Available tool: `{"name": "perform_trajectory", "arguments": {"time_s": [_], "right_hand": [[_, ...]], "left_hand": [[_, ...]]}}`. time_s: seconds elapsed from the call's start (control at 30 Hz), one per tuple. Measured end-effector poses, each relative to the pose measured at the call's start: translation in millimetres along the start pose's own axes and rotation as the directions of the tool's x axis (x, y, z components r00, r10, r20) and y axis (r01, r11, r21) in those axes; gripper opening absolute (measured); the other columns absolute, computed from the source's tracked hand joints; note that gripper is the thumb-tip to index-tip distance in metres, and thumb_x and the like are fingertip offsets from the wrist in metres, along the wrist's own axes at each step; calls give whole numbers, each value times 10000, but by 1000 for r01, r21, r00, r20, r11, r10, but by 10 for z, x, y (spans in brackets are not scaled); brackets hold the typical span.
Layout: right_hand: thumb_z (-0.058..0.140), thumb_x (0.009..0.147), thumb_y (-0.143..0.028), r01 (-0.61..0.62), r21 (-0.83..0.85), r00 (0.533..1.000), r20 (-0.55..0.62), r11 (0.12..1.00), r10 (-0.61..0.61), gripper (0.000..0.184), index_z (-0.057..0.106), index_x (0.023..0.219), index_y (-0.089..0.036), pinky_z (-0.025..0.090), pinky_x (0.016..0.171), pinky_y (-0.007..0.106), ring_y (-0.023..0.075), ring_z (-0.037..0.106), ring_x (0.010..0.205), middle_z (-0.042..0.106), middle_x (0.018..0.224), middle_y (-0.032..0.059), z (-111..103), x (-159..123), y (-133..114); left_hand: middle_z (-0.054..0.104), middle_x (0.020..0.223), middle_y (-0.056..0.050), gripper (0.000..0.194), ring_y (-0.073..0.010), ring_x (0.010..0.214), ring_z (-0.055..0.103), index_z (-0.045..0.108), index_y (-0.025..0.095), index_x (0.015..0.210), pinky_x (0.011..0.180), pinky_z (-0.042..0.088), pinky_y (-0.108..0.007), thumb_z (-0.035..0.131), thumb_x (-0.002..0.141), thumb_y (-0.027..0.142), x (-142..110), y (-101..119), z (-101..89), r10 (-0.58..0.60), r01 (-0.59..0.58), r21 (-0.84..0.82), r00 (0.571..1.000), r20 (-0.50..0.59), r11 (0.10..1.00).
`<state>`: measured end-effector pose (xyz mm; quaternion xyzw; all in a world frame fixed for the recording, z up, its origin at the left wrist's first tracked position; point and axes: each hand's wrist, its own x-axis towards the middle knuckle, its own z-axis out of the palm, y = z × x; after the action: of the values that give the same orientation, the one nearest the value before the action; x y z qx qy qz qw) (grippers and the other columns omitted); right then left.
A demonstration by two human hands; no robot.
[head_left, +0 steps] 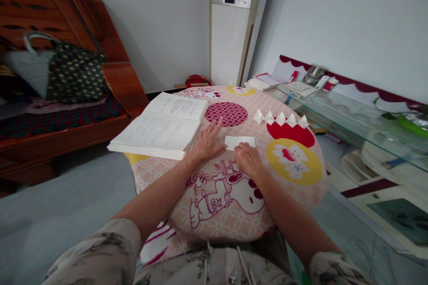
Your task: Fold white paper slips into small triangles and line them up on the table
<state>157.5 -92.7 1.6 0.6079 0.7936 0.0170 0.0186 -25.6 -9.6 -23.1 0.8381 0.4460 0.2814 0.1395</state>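
Head view: a small white paper (pixel 230 141) lies flat on the cloth-covered worktop (pixel 310 193), between the person's two hands and a little ahead of the right one. Its long axis runs left to right, roughly crosswise to the line of the right forearm, which comes in from the near right side. Of the two, the right hand (pixel 248 159) is nearer: its fingers are curled together over the paper's near edge, right of the middle, and touch it. Whether they pinch the sheet or only press it down cannot be told, since the knuckles hide the fingertips.

The left hand (pixel 208 141) is open, palm down and fingers spread, and has hold of nothing. It lies to the left of the paper, with its thumb pointing toward the paper's left end; the tip is just beside that end, and whether it touches is too fine to tell.

Beyond the left hand's outer side, an open book (pixel 160 129) rests near the worktop's left edge, its near right corner close to the left wrist. To the far right of the paper, well apart from both hands, five folded white pieces (pixel 281 119) stand in a row, partly over a red patch (pixel 290 136) of the cloth.
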Motion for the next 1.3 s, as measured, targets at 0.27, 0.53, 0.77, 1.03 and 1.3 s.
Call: {"name": "perform_trajectory", "arguments": {"time_s": [0.27, 0.53, 0.77, 1.03, 1.3], "right_hand": [[369, 1004, -170, -29, 26, 997, -74, 999, 30, 335, 698, 1064, -141, 435, 791, 325, 252, 584, 1020, 663, 1078, 156, 45, 4, 45], [514, 846, -81, 76, 386, 901, -421, 919, 102, 202, 690, 834, -178, 463, 895, 319, 227, 614, 992, 713, 944, 107, 107, 69, 284], [576, 755, -132, 230, 852, 908, -362, 471, 211, 117, 669, 763, -203, 525, 926, 346, 211, 705, 961, 763, 915, 63, 159, 116, 397], [589, 702, -95, 90, 788, 951, -251, 609, 184, 211, 749, 814, -175, 536, 867, 343, 216, 705, 907, 778, 934, 80, 223, 140, 507], [722, 687, -133, 223, 618, 971, -208, 754, -117, 226, 803, 896, -166, 486, 955, 383, 271, 671, 1040, 761, 1086, 117, 85, 4, 543]], "left_hand": [[2, 1705, -174, 1060, -395, 1566, 56, -104, 251, 1625, 1201, 189, -656, 552, 901, 663, 17, -38, 49, -71, 71, -3, 995, 65, 997], [172, 1676, -214, 1213, -425, 1546, 150, 175, 194, 1631, 1219, 219, -618, 832, 689, 584, -2, -98, -32, 157, -157, -14, 973, 170, 988], [470, 1562, -116, 541, -283, 1461, 424, 614, 260, 1390, 1225, 287, -555, 678, 857, 193, 7, -69, -51, 344, -336, -88, 931, 120, 938], [684, 1323, -117, 253, -253, 1268, 616, 776, 235, 1072, 1143, 411, -501, 565, 935, 212, -29, 4, -79, 501, -490, -107, 857, 120, 865], [768, 901, -62, 219, -175, 877, 710, 771, 191, 949, 822, 511, -258, 555, 914, 184, -95, 144, -135, 464, -459, -86, 848, 254, 885]]}}
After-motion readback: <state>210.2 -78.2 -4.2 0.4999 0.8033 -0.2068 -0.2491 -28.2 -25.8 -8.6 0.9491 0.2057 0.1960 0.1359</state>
